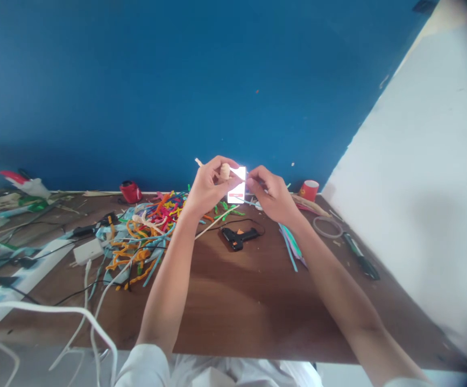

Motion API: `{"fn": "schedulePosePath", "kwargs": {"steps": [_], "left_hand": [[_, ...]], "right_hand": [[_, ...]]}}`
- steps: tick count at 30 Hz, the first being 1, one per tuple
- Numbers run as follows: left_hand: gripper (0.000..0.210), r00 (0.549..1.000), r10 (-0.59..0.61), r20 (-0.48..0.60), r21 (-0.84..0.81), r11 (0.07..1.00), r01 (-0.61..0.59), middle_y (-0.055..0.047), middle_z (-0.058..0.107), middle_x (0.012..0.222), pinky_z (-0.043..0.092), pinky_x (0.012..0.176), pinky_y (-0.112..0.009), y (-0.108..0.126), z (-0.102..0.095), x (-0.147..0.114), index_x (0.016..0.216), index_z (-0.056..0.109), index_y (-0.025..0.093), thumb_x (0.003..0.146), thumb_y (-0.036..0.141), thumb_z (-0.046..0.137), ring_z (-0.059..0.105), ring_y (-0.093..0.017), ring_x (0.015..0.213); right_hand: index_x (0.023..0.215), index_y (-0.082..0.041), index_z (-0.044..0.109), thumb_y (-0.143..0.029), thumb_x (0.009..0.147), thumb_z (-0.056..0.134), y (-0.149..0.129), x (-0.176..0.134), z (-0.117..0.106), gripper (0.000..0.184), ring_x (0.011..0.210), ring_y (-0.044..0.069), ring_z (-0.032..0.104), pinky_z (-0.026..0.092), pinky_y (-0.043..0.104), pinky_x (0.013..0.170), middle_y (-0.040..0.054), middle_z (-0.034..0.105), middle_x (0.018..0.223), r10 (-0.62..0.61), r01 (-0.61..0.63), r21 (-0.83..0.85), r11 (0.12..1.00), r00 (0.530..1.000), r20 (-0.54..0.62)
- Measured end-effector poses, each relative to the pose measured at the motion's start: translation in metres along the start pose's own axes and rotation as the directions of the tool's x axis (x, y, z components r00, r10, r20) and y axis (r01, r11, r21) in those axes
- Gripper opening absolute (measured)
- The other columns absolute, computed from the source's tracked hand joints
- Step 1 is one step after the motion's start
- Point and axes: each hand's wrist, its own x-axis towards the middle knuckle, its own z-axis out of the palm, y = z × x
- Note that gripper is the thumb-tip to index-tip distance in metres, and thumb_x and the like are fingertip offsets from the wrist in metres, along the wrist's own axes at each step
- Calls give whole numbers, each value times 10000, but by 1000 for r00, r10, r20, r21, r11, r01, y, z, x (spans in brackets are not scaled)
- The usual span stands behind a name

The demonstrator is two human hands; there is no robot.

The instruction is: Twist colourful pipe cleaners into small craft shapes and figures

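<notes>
While the left hand (pixel 208 188) grasps a cream piece (pixel 225 171) in its fingers, the right hand (pixel 273 194) bends close beside it, whether grasping anything I cannot tell. Below the grip spreads a brown table (pixel 233 306), blue wall (pixel 217 80) beyond. A glue gun (pixel 238 237) lies beneath, pipe cleaners (pixel 141 255) leftward; the hands partly hide a lit phone (pixel 237 190) behind.

The left hand (pixel 208 185) and right hand (pixel 273 194) are curled, fingertips (pixel 253 186) brought close; behind the grip, forearms (pixel 172 279) are outstretched.
</notes>
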Motion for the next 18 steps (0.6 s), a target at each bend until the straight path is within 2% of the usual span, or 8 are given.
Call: {"fn": "schedulePosePath", "kwargs": {"steps": [4,9,12,14,16,18], "left_hand": [[284,1000,-19,22,-12,1000,20,-17,692,809,435,597,-226,0,1,1,1004,658,188,771,307,767,605,-118,675],[337,999,-26,19,-81,996,27,-18,708,828,470,626,-226,-1,4,1,984,643,180,719,309,807,629,-126,707],[289,1000,8,0,-64,998,-8,-4,691,795,466,623,-227,-2,5,1,942,642,186,721,286,800,617,-125,697],[226,997,76,-24,12,997,-76,0,683,799,465,642,-235,-3,6,0,905,649,191,739,274,777,608,-127,710],[149,987,156,-44,140,979,-148,3,680,808,455,663,-244,-3,7,-1,867,660,198,768,265,747,594,-129,722],[70,974,221,-43,265,943,-202,11,668,775,432,667,-249,-3,8,-2,836,673,207,799,250,714,566,-124,702]], "right_hand": [[887,-213,535,-388,1009,467,1,-2,0,224,663,127,508,379,272,624,-9,592,745,61,-67,94,993,996,66],[862,-217,528,-459,993,493,-1,-3,2,277,626,115,470,362,264,600,-16,574,714,131,-147,220,964,988,84],[792,-212,524,-462,949,559,-5,-2,5,297,596,108,448,340,260,564,-22,542,678,208,-229,367,901,973,95],[749,-211,508,-452,892,625,-7,-2,7,304,580,106,442,305,256,527,-27,509,660,308,-348,538,767,937,166],[744,-207,503,-407,826,679,-9,-1,7,278,559,100,418,257,254,497,-35,466,655,384,-491,664,563,867,316],[756,-200,511,-354,777,694,-9,0,6,241,533,88,364,230,256,490,-44,424,653,401,-599,704,382,794,458]]}}
